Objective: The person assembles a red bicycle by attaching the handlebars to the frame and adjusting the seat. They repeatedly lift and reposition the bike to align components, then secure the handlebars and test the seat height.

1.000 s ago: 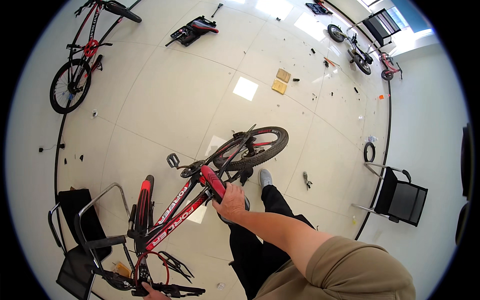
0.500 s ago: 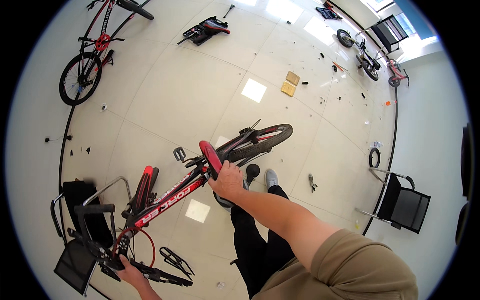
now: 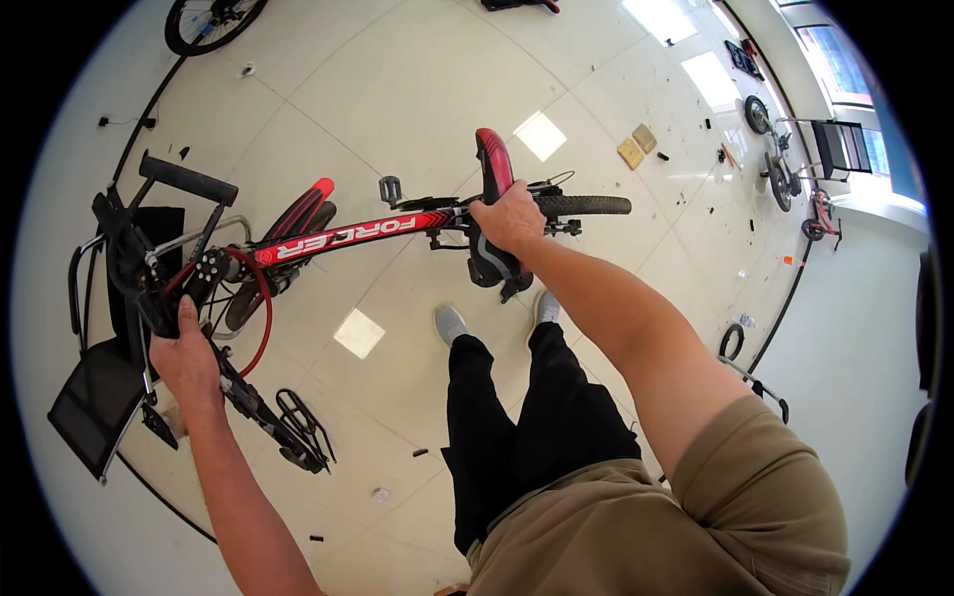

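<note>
A bicycle with a red, white and black frame (image 3: 348, 236) stretches across in front of me, its rear wheel (image 3: 596, 205) to the right. My right hand (image 3: 512, 217) is closed around the back part of the red and black saddle (image 3: 494, 164). At the left, my left hand (image 3: 187, 360) grips the handlebar (image 3: 149, 288) close to the stem; its fingers are partly hidden beneath. A red cable (image 3: 266, 333) loops beside that hand. Under the front of the frame shows a black and red mudguard (image 3: 296, 212). One pedal (image 3: 391, 189) sticks out on the far side.
A black mesh chair (image 3: 97, 397) stands against the left wall, right behind the handlebar. On the floor near me lies a black metal frame piece (image 3: 301, 422). Yellow boxes (image 3: 631, 153) and scattered small parts lie farther right. Another bicycle's wheel (image 3: 211, 22) shows at the far left.
The bicycle has come more upright and turned, its saddle now farther from me and its rear wheel farther right. Both hands have kept their hold, and my view has shifted.
</note>
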`<act>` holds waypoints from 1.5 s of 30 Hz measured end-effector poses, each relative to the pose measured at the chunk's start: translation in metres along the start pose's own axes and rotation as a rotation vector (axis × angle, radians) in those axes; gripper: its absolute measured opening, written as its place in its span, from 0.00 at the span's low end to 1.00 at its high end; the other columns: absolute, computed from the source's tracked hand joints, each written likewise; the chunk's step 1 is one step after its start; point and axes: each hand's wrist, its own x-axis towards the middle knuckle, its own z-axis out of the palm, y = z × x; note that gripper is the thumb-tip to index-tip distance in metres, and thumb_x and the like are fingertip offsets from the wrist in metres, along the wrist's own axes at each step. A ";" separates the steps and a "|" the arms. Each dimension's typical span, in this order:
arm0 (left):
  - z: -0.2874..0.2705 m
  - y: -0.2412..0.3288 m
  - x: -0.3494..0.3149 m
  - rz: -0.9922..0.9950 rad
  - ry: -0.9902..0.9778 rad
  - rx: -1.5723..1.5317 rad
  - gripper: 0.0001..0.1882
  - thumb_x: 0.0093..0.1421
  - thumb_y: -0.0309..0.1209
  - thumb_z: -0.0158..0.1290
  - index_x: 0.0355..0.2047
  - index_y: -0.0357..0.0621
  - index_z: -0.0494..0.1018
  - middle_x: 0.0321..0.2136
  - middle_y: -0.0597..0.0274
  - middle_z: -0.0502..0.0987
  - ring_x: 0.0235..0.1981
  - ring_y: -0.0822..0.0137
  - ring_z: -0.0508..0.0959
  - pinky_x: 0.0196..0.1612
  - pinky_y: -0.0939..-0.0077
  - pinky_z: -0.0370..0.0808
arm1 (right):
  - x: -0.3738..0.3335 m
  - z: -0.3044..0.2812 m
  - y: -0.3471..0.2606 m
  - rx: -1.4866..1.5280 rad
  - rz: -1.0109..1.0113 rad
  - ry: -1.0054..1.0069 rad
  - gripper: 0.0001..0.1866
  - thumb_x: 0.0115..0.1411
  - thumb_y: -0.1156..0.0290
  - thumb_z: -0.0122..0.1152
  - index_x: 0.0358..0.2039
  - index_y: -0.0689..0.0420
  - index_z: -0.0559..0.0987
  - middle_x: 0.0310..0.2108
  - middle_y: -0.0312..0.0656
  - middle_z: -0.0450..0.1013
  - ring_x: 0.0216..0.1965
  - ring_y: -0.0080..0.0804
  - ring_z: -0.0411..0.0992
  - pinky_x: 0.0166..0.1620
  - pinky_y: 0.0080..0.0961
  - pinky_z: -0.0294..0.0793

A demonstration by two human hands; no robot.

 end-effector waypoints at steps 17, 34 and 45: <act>0.005 0.018 -0.011 0.021 -0.025 0.006 0.22 0.71 0.39 0.58 0.54 0.30 0.76 0.44 0.53 0.84 0.43 0.61 0.82 0.51 0.66 0.75 | 0.006 -0.016 0.001 -0.022 0.028 0.015 0.41 0.54 0.46 0.67 0.57 0.66 0.70 0.54 0.57 0.75 0.58 0.52 0.74 0.62 0.44 0.73; 0.018 -0.005 0.007 0.020 -0.029 0.144 0.28 0.71 0.43 0.58 0.57 0.26 0.75 0.49 0.47 0.83 0.47 0.55 0.82 0.52 0.62 0.76 | 0.028 -0.001 0.011 -0.004 -0.057 0.143 0.37 0.52 0.43 0.71 0.50 0.61 0.71 0.47 0.55 0.76 0.52 0.54 0.76 0.57 0.48 0.74; 0.033 0.013 -0.001 -0.136 0.062 0.145 0.33 0.69 0.48 0.61 0.54 0.22 0.73 0.46 0.41 0.81 0.41 0.52 0.82 0.41 0.55 0.81 | 0.019 -0.006 0.024 0.112 -0.068 0.156 0.34 0.52 0.48 0.73 0.47 0.61 0.72 0.46 0.53 0.74 0.50 0.52 0.74 0.55 0.48 0.70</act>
